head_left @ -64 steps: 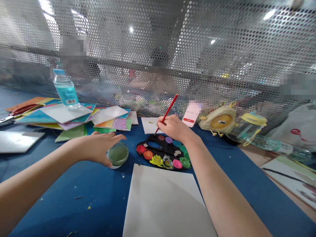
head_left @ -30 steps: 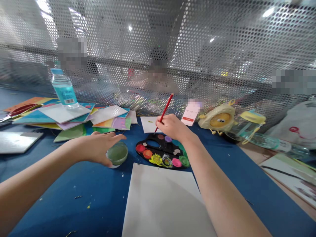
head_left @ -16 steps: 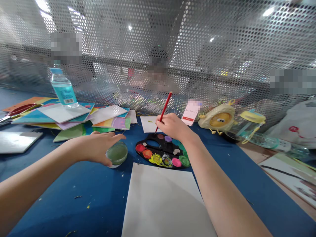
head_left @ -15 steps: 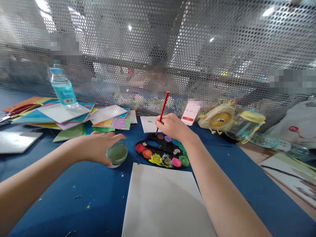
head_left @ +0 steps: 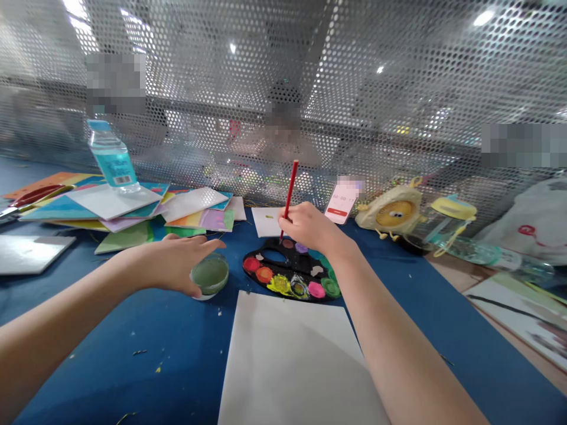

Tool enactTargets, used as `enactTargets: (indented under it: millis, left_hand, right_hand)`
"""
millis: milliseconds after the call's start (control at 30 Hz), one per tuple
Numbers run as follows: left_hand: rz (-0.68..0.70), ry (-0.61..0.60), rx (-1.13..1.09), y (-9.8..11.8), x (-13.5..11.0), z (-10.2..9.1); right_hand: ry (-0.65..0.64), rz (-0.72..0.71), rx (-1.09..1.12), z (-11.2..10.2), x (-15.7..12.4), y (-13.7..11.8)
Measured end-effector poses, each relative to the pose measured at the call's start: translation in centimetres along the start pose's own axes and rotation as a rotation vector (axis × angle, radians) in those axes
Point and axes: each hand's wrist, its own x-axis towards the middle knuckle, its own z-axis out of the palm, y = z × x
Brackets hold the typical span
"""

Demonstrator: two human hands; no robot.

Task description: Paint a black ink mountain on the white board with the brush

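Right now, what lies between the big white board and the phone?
In the head view, the palette lies between board and phone, with the right hand, holding the brush, at its far side.

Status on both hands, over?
Right hand: gripping brush, tip at palette. Left hand: spread beside cup, contact unclear. Nothing visibly blocking brush.

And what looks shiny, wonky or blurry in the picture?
Head view: glare whitens the left board; head view: the bottle leans, probably lens stretch; head view: shapes behind the mesh are blurry; head view again: the brush looks fairly sharp.
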Motion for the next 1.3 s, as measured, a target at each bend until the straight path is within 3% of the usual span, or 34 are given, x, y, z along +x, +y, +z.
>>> enactTargets:
  millis: [233, 533, 833, 1300]
  left_hand:
    - [-0.018, 0.003, 0.017, 0.3, -0.2, -0.2]
    - [-0.034, 0.057, 0.065, 0.5, -0.5, -0.1]
    - [-0.019, 0.088, 0.067, 0.6, -0.4, -0.1]
    - [0.058, 0.246, 0.078, 1.0, -1.3, 0.1]
  right_hand:
    - [0.067, 0.034, 0.123, 0.1, -0.1, 0.1]
    - [0.196, 0.195, 0.189, 1.5, 0.4, 1.6]
    - [0.206, 0.153, 0.123, 2.6, 0.8, 1.0]
    - [0.194, 0.123, 0.098, 2.8, 0.8, 0.3]
